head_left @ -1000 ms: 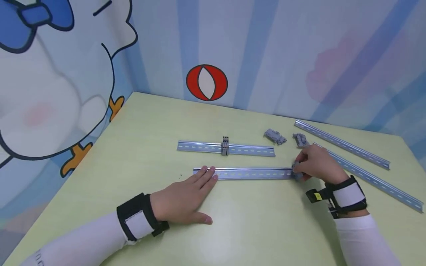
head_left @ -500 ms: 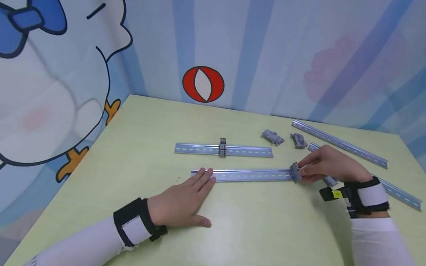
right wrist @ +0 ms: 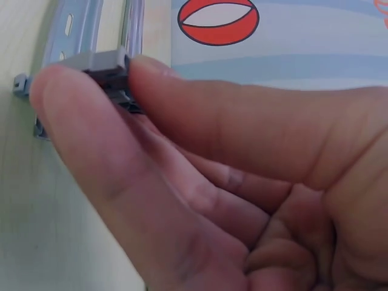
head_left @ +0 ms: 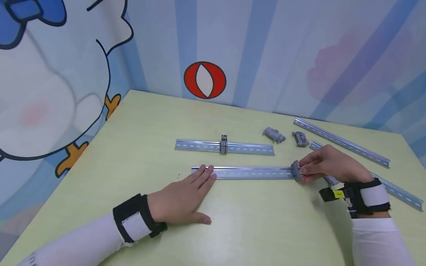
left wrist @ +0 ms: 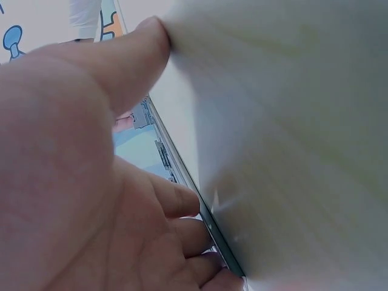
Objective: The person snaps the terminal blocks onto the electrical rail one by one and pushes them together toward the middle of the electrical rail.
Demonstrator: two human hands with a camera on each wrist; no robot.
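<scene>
A slotted metal DIN rail (head_left: 253,173) lies across the table in front of me. My left hand (head_left: 186,197) rests flat, its straight fingers on the rail's left end and the thumb spread on the table. At the rail's right end sits a grey terminal block (head_left: 296,170), pinched between thumb and fingers of my right hand (head_left: 329,166). In the right wrist view the terminal block (right wrist: 100,63) shows between thumb and index fingertip, over the rail's end. Whether it is fully clipped on cannot be seen. Another grey block (head_left: 331,180) lies partly hidden under my right hand.
Behind lies a shorter-looking rail (head_left: 196,145) with upright terminal blocks (head_left: 224,144) mounted near its middle. Two loose grey blocks, one left (head_left: 274,135) and one right (head_left: 300,139), lie beyond the right hand. Two rails, a far one (head_left: 342,142) and a near one (head_left: 399,192), slant at the right.
My right hand has shifted to the right and turned, still pinching the terminal block at the rail's end, which now shows more. The left hand has stayed on the rail.
</scene>
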